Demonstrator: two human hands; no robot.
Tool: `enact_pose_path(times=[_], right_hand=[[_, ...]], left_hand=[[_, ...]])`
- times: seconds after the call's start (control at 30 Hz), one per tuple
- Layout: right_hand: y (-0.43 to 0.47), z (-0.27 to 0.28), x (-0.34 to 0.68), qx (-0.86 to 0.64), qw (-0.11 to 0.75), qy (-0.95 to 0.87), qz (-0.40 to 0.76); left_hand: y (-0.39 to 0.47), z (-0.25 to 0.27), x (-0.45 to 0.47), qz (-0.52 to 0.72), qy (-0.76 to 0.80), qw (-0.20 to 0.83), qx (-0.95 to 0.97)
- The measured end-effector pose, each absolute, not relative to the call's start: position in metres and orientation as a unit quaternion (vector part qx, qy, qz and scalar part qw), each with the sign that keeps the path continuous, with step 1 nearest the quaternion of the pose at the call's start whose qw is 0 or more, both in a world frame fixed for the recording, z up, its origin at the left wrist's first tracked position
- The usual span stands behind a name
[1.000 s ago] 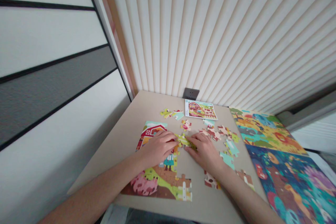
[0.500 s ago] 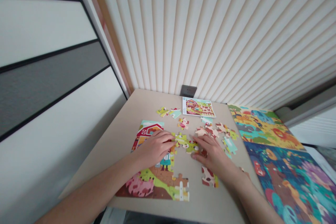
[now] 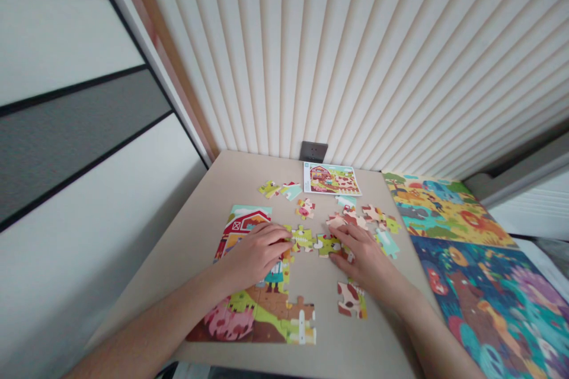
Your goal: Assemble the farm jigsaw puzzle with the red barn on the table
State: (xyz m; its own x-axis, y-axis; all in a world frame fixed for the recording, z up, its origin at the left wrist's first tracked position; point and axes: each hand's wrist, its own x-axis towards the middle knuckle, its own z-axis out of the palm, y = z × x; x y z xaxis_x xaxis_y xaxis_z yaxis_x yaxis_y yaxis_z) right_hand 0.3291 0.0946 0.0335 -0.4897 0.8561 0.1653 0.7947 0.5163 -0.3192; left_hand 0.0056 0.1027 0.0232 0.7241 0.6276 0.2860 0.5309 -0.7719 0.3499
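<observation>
The partly joined farm jigsaw puzzle (image 3: 242, 314) lies on the table, with a red barn and a pink pig on it. My left hand (image 3: 260, 251) rests across its upper part and hides some of it; its fingers are stretched out. Their tips reach a green puzzle piece with a white pattern (image 3: 303, 239) at the puzzle's right edge. My right hand (image 3: 362, 254) grips a second green puzzle piece (image 3: 327, 245) between thumb and fingers, close beside the first. A brown-spotted puzzle piece (image 3: 349, 299) lies below my right hand. More pieces are partly covered by that hand.
A picture card (image 3: 332, 179) of the farm lies at the back near a wall socket (image 3: 313, 151). Loose pieces, among them a cow-face piece (image 3: 305, 208) and a pale blue piece (image 3: 387, 244), lie around. A yellow animal picture (image 3: 444, 207) and a dark blue one (image 3: 493, 302) lie at right.
My right hand has shifted slightly right with its green piece, which now sits a little farther from the other green piece. My left hand stays on the puzzle. The view has moved slightly.
</observation>
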Motion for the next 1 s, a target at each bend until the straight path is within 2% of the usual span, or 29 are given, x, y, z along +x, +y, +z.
enact_pose_path(times=[0.6, 0.8, 1.0], right_hand=[[0.093, 0.042, 0.324, -0.481, 0.169, -0.849, 0.14], [0.095, 0.034, 0.33, -0.492, 0.189, -0.844, 0.103], [0.096, 0.038, 0.33, -0.502, 0.173, -0.843, 0.086]], left_hand=[[0.1, 0.024, 0.008, 0.18, 0.315, 0.104, 0.926], [0.101, 0.023, 0.009, 0.18, 0.306, 0.111, 0.928], [0.101, 0.023, 0.009, 0.177, 0.297, 0.104, 0.933]])
